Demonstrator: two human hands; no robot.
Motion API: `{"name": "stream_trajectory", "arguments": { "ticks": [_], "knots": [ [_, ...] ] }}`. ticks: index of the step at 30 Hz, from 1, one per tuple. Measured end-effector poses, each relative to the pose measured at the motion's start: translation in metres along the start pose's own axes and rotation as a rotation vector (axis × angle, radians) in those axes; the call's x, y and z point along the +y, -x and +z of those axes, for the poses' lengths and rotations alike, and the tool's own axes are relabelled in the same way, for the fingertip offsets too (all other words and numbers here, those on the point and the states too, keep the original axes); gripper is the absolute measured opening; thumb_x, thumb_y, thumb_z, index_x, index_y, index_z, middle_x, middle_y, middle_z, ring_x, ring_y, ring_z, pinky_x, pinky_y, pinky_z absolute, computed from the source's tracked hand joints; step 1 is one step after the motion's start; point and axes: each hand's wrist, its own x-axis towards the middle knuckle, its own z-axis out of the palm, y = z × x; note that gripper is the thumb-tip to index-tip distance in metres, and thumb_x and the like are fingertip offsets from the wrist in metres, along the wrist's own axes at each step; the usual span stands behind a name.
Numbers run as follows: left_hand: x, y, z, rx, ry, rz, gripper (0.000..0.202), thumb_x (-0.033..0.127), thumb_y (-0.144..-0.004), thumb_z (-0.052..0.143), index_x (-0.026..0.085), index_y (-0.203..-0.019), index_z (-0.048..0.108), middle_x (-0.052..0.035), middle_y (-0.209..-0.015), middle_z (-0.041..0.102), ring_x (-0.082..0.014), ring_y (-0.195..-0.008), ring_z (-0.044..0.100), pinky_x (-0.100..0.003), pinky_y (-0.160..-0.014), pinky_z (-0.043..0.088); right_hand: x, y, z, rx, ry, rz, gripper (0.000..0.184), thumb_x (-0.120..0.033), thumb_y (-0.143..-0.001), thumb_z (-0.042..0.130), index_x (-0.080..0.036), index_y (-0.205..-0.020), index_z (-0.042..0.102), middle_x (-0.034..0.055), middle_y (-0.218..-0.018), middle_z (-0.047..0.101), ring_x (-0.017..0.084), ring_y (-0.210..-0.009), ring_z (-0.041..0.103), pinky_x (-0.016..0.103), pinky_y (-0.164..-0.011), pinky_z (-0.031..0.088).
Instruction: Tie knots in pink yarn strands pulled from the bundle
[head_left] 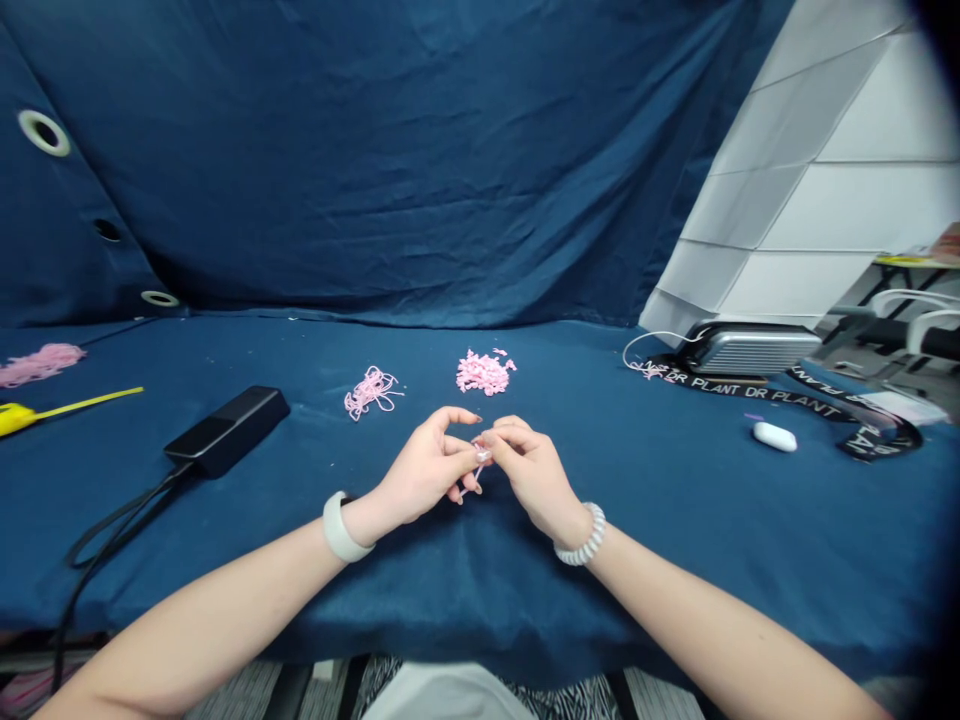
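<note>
Both my hands meet over the blue-covered table, fingertips together on a short length of pink cord [471, 486]. My left hand [429, 462] pinches it between thumb and fingers, and an end hangs below. From the right, my right hand [531, 462] grips at the same spot with thumb and forefinger; the part between the fingertips is mostly hidden. Just beyond the hands sits a heap of small pink knotted pieces [484, 372]. To its left lies a loose tangle of pink cord [372, 390].
A black power adapter [229, 430] with cables lies left, near a yellow tape measure [19, 416] and a pink cord bundle [45, 364]. At right are a silver ridged device [757, 350], a black lettered strap [750, 390] and a small white case [775, 437]. A blue curtain [405, 160] hangs behind.
</note>
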Motion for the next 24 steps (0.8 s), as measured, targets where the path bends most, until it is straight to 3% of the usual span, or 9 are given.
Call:
{"name": "stream_trajectory", "arguments": {
  "ticks": [3, 6, 8, 12, 17, 19, 24],
  "knots": [
    [0.0, 0.0, -0.001, -0.013, -0.006, 0.023, 0.042, 0.035, -0.076, 0.062, 0.018, -0.107, 0.039, 0.0044, -0.053, 0.058, -0.007, -0.036, 0.048, -0.015, -0.035, 0.039, 0.001, 0.001, 0.0, -0.053, -0.091, 0.092, 0.025, -0.037, -0.078, 0.061, -0.018, -0.063, 0.066, 0.0027, -0.076, 0.058, 0.014, -0.074, 0.054, 0.028, -0.072, 0.042],
    [0.001, 0.001, -0.001, -0.035, 0.003, 0.04, 0.045, 0.033, -0.076, 0.063, 0.019, -0.109, 0.035, 0.004, -0.058, 0.06, -0.0066, -0.037, 0.048, -0.014, -0.034, 0.039, 0.002, -0.001, -0.003, -0.111, -0.291, 0.231, 0.032, -0.046, -0.079, 0.057, -0.018, -0.086, 0.069, 0.0035, -0.077, 0.061, 0.014, -0.07, 0.056, 0.03, -0.07, 0.044],
    [0.002, 0.002, 0.0, -0.052, 0.012, 0.038, 0.047, 0.032, -0.076, 0.063, 0.02, -0.11, 0.033, 0.0033, -0.06, 0.061, -0.0068, -0.037, 0.048, -0.015, -0.034, 0.039, 0.002, -0.002, -0.006, -0.184, -0.357, 0.247, 0.035, -0.047, -0.079, 0.057, -0.018, -0.096, 0.067, 0.0035, -0.08, 0.062, 0.013, -0.069, 0.057, 0.03, -0.07, 0.045],
    [0.002, 0.003, -0.001, -0.065, 0.036, 0.015, 0.049, 0.036, -0.076, 0.063, 0.02, -0.111, 0.032, 0.0056, -0.053, 0.058, -0.0074, -0.033, 0.045, -0.016, -0.031, 0.038, -0.003, -0.003, -0.012, -0.347, -0.306, 0.146, 0.025, -0.04, -0.079, 0.06, -0.018, -0.084, 0.07, 0.0051, -0.094, 0.061, 0.013, -0.075, 0.057, 0.03, -0.075, 0.045],
    [-0.001, 0.001, -0.003, -0.091, 0.079, -0.016, 0.051, 0.037, -0.075, 0.064, 0.018, -0.113, 0.036, 0.0061, -0.048, 0.056, -0.0076, -0.031, 0.044, -0.015, -0.031, 0.036, -0.004, -0.003, -0.008, -0.455, -0.464, 0.315, 0.027, -0.042, -0.076, 0.062, -0.016, -0.079, 0.068, 0.0044, -0.072, 0.062, 0.015, -0.068, 0.057, 0.033, -0.074, 0.045],
    [-0.001, 0.0, -0.003, -0.091, 0.105, -0.042, 0.05, 0.036, -0.073, 0.066, 0.018, -0.11, 0.038, 0.0048, -0.051, 0.058, -0.007, -0.031, 0.044, -0.015, -0.031, 0.037, 0.0, -0.004, -0.008, -0.418, -0.466, 0.324, 0.026, -0.041, -0.073, 0.066, -0.015, -0.075, 0.068, 0.0034, -0.07, 0.061, 0.014, -0.065, 0.056, 0.032, -0.071, 0.045],
    [-0.003, -0.003, -0.001, -0.071, 0.17, -0.167, 0.04, 0.036, -0.07, 0.069, 0.015, -0.097, 0.047, 0.0011, -0.063, 0.058, -0.0055, -0.043, 0.048, -0.016, -0.038, 0.041, 0.005, -0.009, -0.013, -0.186, -0.08, 0.067, 0.019, -0.032, -0.072, 0.067, -0.017, -0.06, 0.065, 0.0013, -0.076, 0.051, 0.012, -0.069, 0.05, 0.025, -0.064, 0.042]
  ]
}}
